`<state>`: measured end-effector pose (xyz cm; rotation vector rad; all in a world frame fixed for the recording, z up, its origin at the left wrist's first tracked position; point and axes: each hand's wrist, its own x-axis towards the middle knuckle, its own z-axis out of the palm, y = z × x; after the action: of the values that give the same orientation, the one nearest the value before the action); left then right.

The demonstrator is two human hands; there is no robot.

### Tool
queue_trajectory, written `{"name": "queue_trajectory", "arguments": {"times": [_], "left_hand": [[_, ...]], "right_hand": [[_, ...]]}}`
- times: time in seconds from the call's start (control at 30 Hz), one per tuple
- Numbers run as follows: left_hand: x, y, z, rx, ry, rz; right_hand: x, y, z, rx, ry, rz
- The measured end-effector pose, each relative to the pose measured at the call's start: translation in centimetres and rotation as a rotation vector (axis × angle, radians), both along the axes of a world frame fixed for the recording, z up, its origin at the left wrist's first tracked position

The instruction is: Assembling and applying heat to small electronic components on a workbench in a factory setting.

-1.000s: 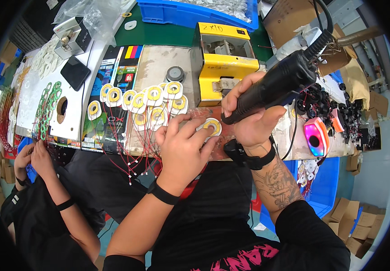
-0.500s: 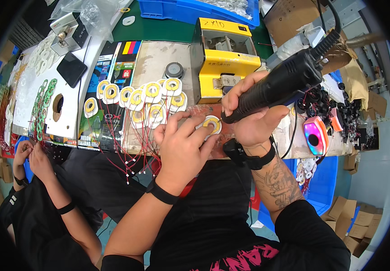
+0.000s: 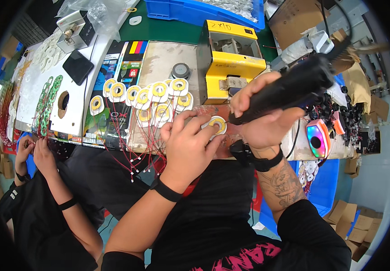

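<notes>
My left hand (image 3: 190, 142) rests on the bench with its index finger and thumb on a small white disc with a yellow ring (image 3: 217, 125), holding it against a reddish-brown pad (image 3: 224, 142). In my right hand (image 3: 260, 124) is a black corded electric screwdriver (image 3: 283, 95), tilted, its front end just right of the disc. My fingers wrap over its body and the thumb sticks out. Whether its tip touches the disc I cannot tell. Several similar white pieces with yellow rings (image 3: 158, 90) and red wires lie grouped to the left of my left hand.
Behind the pad stands a yellow machine (image 3: 233, 65), with a round dark-grey part (image 3: 181, 71) beside it. A lit multicoloured device (image 3: 318, 139) sits at right, near black parts. Blue bins (image 3: 172, 12) flank the bench. At left, a co-worker's hands (image 3: 36, 153) hold small things.
The whole view has shifted slightly, so the bench items appear a little further right. Both hands keep their holds on the disc and the screwdriver.
</notes>
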<state>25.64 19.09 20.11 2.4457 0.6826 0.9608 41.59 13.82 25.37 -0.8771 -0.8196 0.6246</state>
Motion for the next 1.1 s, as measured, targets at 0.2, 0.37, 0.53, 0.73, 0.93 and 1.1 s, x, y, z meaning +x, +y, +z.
{"name": "queue_trajectory", "arguments": {"times": [0.2,0.37,0.53,0.73,0.93,1.1], "left_hand": [[-0.6,0.1,2.8,-0.164,-0.111,-0.003],[-1.8,0.7,4.0,-0.138,-0.212,-0.068],[-2.5,0.3,4.3,-0.119,-0.253,-0.079],[-2.6,-0.2,4.7,-0.141,-0.302,-0.069],[-2.7,-0.2,5.1,-0.018,-0.279,-0.025],[-2.3,-0.5,5.2,0.077,-0.26,0.022]], "right_hand": [[-1.9,-0.4,4.9,0.042,-0.044,0.019],[-2.9,-0.6,7.0,0.078,-0.04,0.066],[-3.7,-0.6,7.6,0.176,0.031,0.12],[-4.4,-1.3,8.9,0.168,-0.021,0.102],[-4.8,-1.7,8.6,0.129,-0.038,0.112],[-4.4,-2.1,7.9,0.102,-0.056,0.088]]}}
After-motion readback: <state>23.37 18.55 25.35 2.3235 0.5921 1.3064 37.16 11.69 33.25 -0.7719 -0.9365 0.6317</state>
